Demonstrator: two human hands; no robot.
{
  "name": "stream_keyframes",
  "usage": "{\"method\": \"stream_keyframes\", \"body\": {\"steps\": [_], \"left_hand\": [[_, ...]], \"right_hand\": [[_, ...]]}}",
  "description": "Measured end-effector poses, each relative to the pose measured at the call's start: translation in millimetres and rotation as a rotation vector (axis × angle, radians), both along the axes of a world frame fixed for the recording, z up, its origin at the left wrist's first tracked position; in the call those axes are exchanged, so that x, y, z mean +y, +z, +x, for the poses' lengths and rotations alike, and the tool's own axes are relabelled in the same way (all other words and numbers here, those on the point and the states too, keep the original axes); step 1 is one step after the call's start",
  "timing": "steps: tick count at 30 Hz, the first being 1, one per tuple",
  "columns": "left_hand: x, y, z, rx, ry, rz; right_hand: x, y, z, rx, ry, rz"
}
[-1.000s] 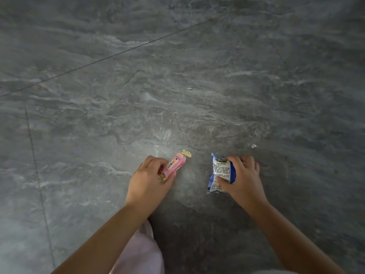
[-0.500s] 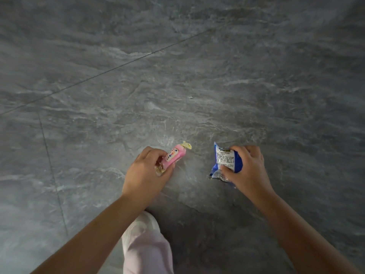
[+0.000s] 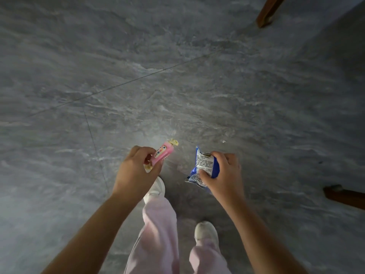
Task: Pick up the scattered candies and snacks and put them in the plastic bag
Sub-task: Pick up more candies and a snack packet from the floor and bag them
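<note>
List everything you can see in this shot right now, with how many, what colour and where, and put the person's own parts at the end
pink candy: 1, pink wrapper with yellowish twisted ends, held in the left hand
snack packet: 1, blue and white, held in the right hand
small scrap: 1, whitish, on the floor just beyond the packet
floor: grey stone-look tiles with thin joints, fills the view
wooden pieces: 2, brown, one at the top right, one at the right edge; what they belong to cannot be told
plastic bag: none in view
left hand: 1, closed on the pink candy
right hand: 1, closed on the snack packet
legs: 2, pale pink trousers, bottom centre
shoes: 2, white
</note>
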State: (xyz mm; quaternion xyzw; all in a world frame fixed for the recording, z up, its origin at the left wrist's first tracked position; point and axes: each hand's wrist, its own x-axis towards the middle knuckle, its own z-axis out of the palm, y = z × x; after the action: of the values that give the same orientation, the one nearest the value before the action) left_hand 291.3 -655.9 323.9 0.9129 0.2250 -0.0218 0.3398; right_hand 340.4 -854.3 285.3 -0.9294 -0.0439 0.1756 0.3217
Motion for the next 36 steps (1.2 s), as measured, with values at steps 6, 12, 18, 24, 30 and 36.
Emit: {"method": "stream_keyframes", "body": {"steps": [6, 12, 18, 24, 30, 36], "left_hand": [[-32, 113, -20, -0.055, -0.015, 0.018], [-73, 230, -21, -0.129, -0.039, 0.035], [-112, 321, -18, -0.171, -0.17, 0.039], [-145, 370, -6, -0.201, -0.439, 0.039], [-168, 407, 23, -0.245, -0.725, 0.017], [-186, 443, 57, -0.288, -0.918, -0.019]], "right_hand": [[-35, 118, -11, -0.102, -0.007, -0.041], [-73, 234, -18, -0.129, -0.127, 0.02], [-114, 333, -31, -0.191, -0.188, 0.048], [-155, 401, -51, -0.24, -0.326, -0.021], [-174, 453, -74, -0.253, -0.486, -0.053], [-167, 504, -102, -0.318, -0.71, -0.102]]}}
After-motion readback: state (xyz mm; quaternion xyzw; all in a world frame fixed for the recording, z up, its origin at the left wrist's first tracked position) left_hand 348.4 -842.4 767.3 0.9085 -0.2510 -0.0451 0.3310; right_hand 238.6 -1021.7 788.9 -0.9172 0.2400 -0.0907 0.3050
